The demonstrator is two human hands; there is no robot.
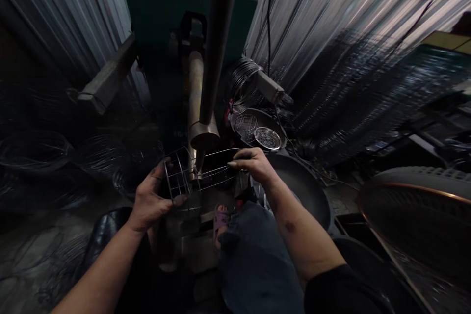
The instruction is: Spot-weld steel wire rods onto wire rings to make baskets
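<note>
Low in front of me, my left hand [152, 195] is closed round the side of a small wire basket [177, 176], thumb below and fingers on the far side. Thin metal wires run from the basket to the right, across the lower end of a machine arm [196, 157]. Between thumb and fingers, my right hand [253, 163] pinches the right end of this wirework. Whether it is one piece with the basket or a separate part I cannot tell. An upright dark rod [217, 44] comes down to the machine arm just above the wires.
Behind my right hand stands a round pan [235, 130] with a wire basket and a dish of small metal pieces [268, 138]. A large dark basin [301, 184] is beside my right forearm. Wire coils [33, 149] lie at left, a fan [415, 206] at right.
</note>
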